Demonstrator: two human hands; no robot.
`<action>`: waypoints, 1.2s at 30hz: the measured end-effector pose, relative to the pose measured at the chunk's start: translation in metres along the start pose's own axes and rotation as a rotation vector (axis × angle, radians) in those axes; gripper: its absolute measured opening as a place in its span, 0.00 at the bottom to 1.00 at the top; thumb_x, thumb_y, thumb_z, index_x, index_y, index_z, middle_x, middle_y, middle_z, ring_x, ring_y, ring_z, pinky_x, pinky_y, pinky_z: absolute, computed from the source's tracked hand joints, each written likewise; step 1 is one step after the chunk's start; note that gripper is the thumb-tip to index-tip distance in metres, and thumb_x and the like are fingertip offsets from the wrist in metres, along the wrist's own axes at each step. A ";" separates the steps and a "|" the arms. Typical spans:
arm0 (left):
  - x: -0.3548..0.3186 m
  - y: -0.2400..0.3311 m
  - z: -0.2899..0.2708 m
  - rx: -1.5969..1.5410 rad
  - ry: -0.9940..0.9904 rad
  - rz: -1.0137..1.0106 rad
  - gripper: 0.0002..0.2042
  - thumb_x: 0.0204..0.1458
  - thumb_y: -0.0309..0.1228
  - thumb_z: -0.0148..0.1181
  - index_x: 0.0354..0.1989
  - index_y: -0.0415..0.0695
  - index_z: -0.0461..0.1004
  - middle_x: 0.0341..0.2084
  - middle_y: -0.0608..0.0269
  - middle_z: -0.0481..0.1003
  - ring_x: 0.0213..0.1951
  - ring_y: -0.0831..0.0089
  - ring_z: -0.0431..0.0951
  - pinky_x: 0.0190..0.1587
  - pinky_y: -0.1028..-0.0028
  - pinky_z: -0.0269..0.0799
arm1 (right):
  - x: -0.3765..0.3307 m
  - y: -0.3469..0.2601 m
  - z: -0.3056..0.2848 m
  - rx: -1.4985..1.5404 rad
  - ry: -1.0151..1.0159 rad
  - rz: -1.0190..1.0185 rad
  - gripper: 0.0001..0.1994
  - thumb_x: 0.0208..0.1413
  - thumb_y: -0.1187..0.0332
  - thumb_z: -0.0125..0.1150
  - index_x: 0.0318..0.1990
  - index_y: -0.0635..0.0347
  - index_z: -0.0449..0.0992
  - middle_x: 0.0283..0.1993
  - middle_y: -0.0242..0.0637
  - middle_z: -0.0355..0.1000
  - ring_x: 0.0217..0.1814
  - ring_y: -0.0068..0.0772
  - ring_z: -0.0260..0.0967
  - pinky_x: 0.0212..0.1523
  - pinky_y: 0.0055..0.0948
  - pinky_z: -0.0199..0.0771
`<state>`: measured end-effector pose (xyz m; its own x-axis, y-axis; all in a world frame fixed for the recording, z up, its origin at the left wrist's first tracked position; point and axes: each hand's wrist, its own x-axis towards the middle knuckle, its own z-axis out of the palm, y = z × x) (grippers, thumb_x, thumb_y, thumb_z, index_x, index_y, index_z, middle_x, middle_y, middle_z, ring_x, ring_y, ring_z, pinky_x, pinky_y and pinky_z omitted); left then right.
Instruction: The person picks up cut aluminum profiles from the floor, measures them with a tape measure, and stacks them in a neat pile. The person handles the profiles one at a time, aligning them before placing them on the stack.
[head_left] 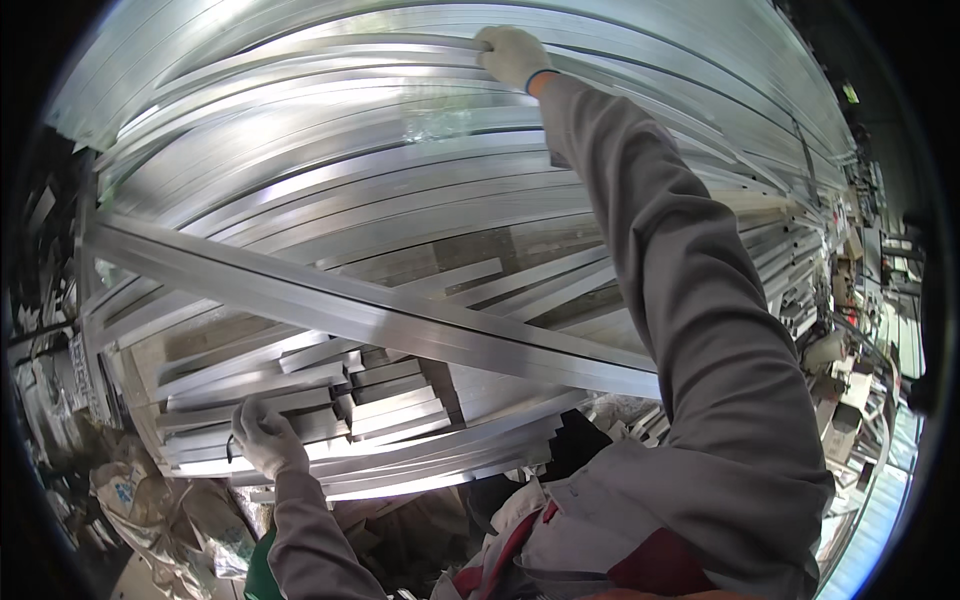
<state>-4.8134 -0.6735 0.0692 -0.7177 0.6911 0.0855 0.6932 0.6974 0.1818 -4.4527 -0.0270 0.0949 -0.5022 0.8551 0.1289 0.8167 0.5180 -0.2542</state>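
At the far side, my right hand (513, 57), in a white glove, reaches out with its fingers closed on a long silvery metal strip (400, 41) among many others like it. My left hand (265, 440), also gloved, is low at the left with curled fingers, against a stack of short metal bars (395, 395). A thin dark curved thing (230, 448) shows at its fingers; what it is I cannot make out. Between my hands a wide metal profile (370, 312) lies slantwise across the other pieces.
Long metal profiles (420, 180) cover most of the far side. More long strips (440, 465) lie along the near edge. Crumpled pale sacks (150, 510) stand at the lower left. Boxes and clutter (850, 400) fill the right side.
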 end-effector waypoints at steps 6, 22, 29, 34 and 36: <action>0.001 -0.014 0.008 -0.046 -0.055 -0.067 0.19 0.66 0.31 0.60 0.65 0.51 0.82 0.66 0.62 0.77 0.64 0.59 0.78 0.65 0.54 0.76 | -0.063 -0.057 0.016 0.011 -0.019 0.102 0.16 0.64 0.58 0.70 0.55 0.53 0.86 0.53 0.47 0.84 0.57 0.53 0.83 0.60 0.51 0.82; 0.012 -0.026 0.015 0.036 -0.086 0.002 0.18 0.72 0.42 0.58 0.62 0.47 0.83 0.65 0.55 0.78 0.66 0.56 0.78 0.68 0.56 0.78 | -0.259 -0.164 -0.003 0.226 0.040 0.146 0.13 0.65 0.61 0.69 0.53 0.53 0.85 0.47 0.36 0.80 0.51 0.40 0.83 0.44 0.42 0.88; 0.009 0.000 -0.001 0.076 -0.148 -0.056 0.21 0.71 0.43 0.55 0.65 0.47 0.81 0.67 0.58 0.76 0.69 0.57 0.76 0.72 0.57 0.75 | -0.338 -0.205 -0.056 0.196 0.054 0.192 0.11 0.65 0.60 0.70 0.50 0.52 0.85 0.47 0.34 0.79 0.53 0.37 0.81 0.53 0.40 0.85; 0.009 0.006 -0.004 0.118 -0.174 -0.092 0.21 0.72 0.48 0.57 0.65 0.53 0.81 0.68 0.59 0.75 0.69 0.59 0.77 0.72 0.56 0.75 | -0.391 -0.235 -0.086 0.268 -0.088 0.285 0.15 0.68 0.56 0.68 0.56 0.49 0.84 0.52 0.33 0.78 0.58 0.38 0.78 0.56 0.43 0.84; 0.009 0.009 -0.007 0.177 -0.172 -0.102 0.21 0.72 0.50 0.56 0.65 0.55 0.81 0.69 0.62 0.75 0.69 0.61 0.76 0.73 0.56 0.74 | -0.417 -0.247 -0.097 0.272 -0.097 0.316 0.15 0.68 0.57 0.69 0.56 0.50 0.84 0.52 0.33 0.78 0.58 0.39 0.78 0.57 0.43 0.84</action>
<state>-4.8140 -0.6628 0.0779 -0.7730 0.6272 -0.0954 0.6297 0.7769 0.0056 -4.4174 -0.5096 0.1967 -0.2739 0.9581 -0.0834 0.8365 0.1946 -0.5123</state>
